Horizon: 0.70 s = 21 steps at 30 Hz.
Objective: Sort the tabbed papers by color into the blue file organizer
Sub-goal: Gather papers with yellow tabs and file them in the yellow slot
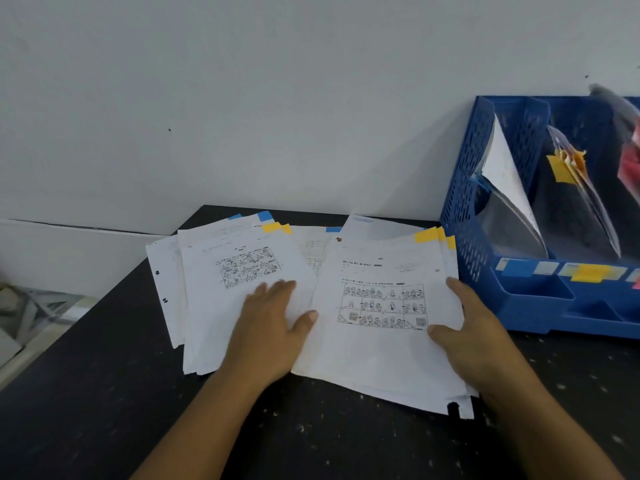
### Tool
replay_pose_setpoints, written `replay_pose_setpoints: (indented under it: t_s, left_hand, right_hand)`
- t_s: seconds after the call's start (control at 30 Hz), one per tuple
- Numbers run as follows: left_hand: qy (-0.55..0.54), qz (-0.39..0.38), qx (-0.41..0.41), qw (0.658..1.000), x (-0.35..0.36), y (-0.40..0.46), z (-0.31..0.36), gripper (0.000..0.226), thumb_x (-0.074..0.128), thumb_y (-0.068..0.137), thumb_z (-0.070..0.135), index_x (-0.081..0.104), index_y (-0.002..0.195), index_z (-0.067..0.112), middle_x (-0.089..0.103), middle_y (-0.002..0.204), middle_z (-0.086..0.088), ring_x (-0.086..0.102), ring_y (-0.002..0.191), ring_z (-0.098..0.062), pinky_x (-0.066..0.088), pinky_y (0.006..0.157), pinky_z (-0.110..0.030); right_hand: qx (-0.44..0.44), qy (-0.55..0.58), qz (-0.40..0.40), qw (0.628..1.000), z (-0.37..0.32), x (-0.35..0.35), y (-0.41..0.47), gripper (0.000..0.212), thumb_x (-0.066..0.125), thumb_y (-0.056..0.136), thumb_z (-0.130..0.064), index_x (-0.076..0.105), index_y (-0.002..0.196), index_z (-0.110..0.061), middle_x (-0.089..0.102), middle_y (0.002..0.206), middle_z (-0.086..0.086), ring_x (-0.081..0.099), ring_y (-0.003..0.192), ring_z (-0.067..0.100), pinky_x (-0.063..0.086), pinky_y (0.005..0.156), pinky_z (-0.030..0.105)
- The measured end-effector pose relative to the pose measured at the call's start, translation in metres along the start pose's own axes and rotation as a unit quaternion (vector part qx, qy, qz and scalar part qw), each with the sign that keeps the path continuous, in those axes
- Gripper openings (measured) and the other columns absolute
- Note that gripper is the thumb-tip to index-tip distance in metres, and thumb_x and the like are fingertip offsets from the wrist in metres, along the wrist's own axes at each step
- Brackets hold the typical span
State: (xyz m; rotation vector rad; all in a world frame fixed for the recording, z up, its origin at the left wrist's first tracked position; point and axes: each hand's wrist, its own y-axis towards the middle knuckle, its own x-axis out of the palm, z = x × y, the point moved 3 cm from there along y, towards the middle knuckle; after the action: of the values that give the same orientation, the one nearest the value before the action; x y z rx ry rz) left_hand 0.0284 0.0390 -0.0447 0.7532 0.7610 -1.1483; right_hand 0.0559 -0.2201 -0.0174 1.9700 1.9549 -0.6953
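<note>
The fingers (277,289) of the left hand (273,327) lie straight and flat, pressing down on the left pile of papers (221,306). The right hand (474,330) holds the right pile (377,348) at its right edge: the thumb lies on top of the sheet, and the fingers seem to reach along or under the edge, though I cannot see how far.

Both piles sit on the dark desk (104,393), fanned loosely, just left of the blue file organizer (467,220), which stands against the wall.

These are thin, light, floppy sheets that slide easily over each other, so I would judge a flat press or a thumb-and-finger pinch at a side edge the safest hold; lifting by one corner would let a sheet droop or crease.

Each sheet's long axis runs away from the person toward the wall, the right pile tilted a little. The colored tabs, yellow (427,234) and blue (265,215), sit at the far top edges, pointing at the wall. The organizer already holds papers with blue and yellow tabs in separate slots.
</note>
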Motion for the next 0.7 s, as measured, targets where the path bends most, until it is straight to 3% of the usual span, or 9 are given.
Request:
replay_pose_setpoints:
  t_s: [0.13,0.23,0.37,0.47,0.63,0.7]
  left_hand:
    - [0.083,-0.038,-0.061,0.994,0.001,0.010,-0.028,0.093,0.038,0.084,0.074,0.006,0.155,0.022,0.001,0.163,0.002,-0.006,0.149,-0.022,-0.001,0.120,-0.041]
    - [0.085,-0.047,-0.070,0.993,0.002,0.012,-0.032,0.096,0.038,0.081,0.077,0.012,0.154,0.022,0.005,0.163,0.004,-0.004,0.149,-0.021,0.000,0.120,-0.039]
    - [0.071,-0.030,-0.081,0.994,0.000,0.014,-0.034,0.081,0.041,0.087,0.069,0.022,0.153,0.025,0.012,0.161,0.008,0.001,0.149,-0.018,0.007,0.120,-0.038]
    - [0.053,-0.016,-0.089,0.995,-0.002,0.014,-0.035,0.077,0.044,0.088,0.066,0.027,0.151,0.026,0.016,0.160,0.010,0.005,0.149,-0.017,0.013,0.120,-0.040]
    - [0.065,-0.058,-0.073,0.994,-0.001,0.011,-0.035,0.103,0.045,0.071,0.083,0.017,0.153,0.028,0.006,0.162,0.010,-0.002,0.149,-0.017,0.004,0.120,-0.040]
    - [0.048,-0.053,-0.079,0.994,-0.003,0.009,-0.033,0.102,0.050,0.071,0.081,0.019,0.153,0.028,0.008,0.162,0.010,-0.002,0.149,-0.017,0.005,0.120,-0.041]
  right_hand:
    - [0.000,-0.034,0.000,0.999,0.001,-0.002,0.002,0.063,0.057,0.094,-0.005,0.036,0.146,-0.032,0.049,0.140,-0.003,0.045,0.104,0.010,0.045,0.094,0.031]
    - [0.002,-0.043,0.008,0.999,0.003,-0.004,0.005,0.062,0.057,0.094,-0.006,0.036,0.145,-0.033,0.050,0.139,-0.002,0.045,0.102,0.011,0.046,0.093,0.032]
    - [0.003,-0.046,0.008,0.999,0.004,-0.005,0.006,0.062,0.057,0.094,-0.006,0.037,0.146,-0.033,0.051,0.136,-0.003,0.047,0.101,0.011,0.047,0.090,0.032]
    - [-0.002,-0.038,0.003,0.999,0.005,-0.005,0.005,0.058,0.057,0.094,-0.006,0.040,0.144,-0.032,0.054,0.120,-0.007,0.050,0.099,0.011,0.047,0.086,0.029]
    - [-0.001,-0.032,0.009,0.999,0.006,-0.006,0.006,0.054,0.057,0.094,-0.006,0.046,0.140,-0.032,0.051,0.113,-0.010,0.053,0.098,0.013,0.051,0.087,0.031]
    - [-0.002,-0.032,0.008,0.999,0.005,-0.006,0.005,0.053,0.056,0.094,-0.006,0.046,0.140,-0.031,0.047,0.112,-0.012,0.049,0.095,0.010,0.047,0.083,0.026]
